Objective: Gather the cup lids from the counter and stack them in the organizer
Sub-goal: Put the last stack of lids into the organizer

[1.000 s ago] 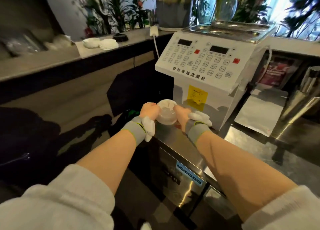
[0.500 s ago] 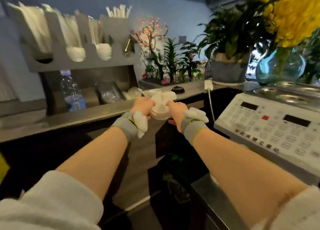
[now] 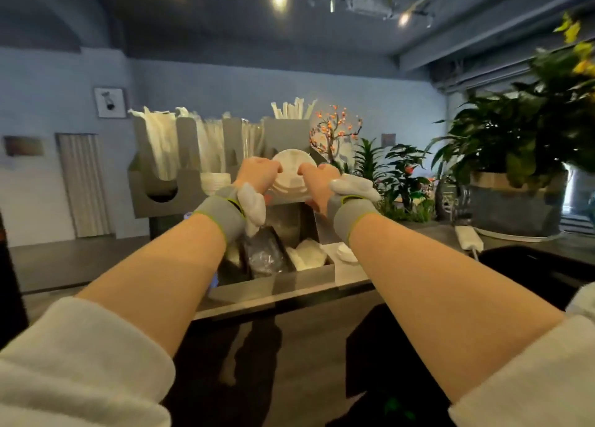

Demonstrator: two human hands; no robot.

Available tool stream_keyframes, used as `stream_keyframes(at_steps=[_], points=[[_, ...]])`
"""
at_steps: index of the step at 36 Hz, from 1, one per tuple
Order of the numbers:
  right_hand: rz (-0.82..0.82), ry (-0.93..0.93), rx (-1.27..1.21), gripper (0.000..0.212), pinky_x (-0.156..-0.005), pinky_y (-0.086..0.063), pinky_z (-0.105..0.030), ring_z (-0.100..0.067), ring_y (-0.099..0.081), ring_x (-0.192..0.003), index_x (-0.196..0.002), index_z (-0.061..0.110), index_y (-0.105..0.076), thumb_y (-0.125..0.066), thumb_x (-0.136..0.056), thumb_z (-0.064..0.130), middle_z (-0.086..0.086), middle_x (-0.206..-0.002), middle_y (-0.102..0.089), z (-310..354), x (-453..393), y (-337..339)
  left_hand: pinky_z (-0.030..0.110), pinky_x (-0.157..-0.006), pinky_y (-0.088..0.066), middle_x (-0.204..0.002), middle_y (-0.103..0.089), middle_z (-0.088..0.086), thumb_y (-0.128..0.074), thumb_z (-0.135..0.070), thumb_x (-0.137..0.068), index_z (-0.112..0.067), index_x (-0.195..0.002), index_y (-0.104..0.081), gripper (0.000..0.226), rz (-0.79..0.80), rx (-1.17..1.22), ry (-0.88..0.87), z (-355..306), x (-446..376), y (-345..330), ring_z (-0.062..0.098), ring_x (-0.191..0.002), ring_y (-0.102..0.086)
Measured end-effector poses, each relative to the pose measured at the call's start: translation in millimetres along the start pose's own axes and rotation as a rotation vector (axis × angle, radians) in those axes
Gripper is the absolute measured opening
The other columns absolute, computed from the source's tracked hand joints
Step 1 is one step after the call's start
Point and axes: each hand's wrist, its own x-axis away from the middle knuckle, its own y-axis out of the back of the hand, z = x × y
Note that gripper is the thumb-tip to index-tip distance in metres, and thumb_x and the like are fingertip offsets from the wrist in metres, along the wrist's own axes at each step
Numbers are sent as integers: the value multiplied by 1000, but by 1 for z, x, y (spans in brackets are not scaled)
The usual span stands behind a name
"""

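Both hands hold a stack of white cup lids (image 3: 290, 175) between them, raised at the right slot of the grey organizer (image 3: 188, 143). My left hand (image 3: 258, 175) grips the stack's left side and my right hand (image 3: 317, 182) grips its right side. The top lid faces me, tilted. Another slot of the organizer holds white lids (image 3: 215, 182) low down. More white lids (image 3: 346, 253) lie on the counter (image 3: 325, 286) below my right wrist. The lower part of the held stack is hidden by my hands.
Wrapped straws (image 3: 293, 108) stand in the organizer's top compartments. A steel tray below holds plastic bags (image 3: 265, 256) and white packets (image 3: 307, 256). Potted plants (image 3: 515, 169) and a small orange tree (image 3: 335, 130) line the counter's right. A white power adapter (image 3: 468, 237) lies by the pot.
My view swung up and left from the sugar machine to the organizer. Both hands carried the lid stack up from the machine's tray to the organizer's right slot.
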Motion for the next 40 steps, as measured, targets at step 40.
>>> stream_keyframes(at_steps=[40], points=[[205, 243, -99, 73, -100, -44, -46, -30, -56, -97, -117, 14, -58, -21, -67, 52, -8, -111, -62, 55, -110, -170, 32, -70, -36, -80, -46, 7, -37, -8, -86, -15, -78, -52, 19, -383, -386, -72, 21, -98, 122, 24, -80, -39]])
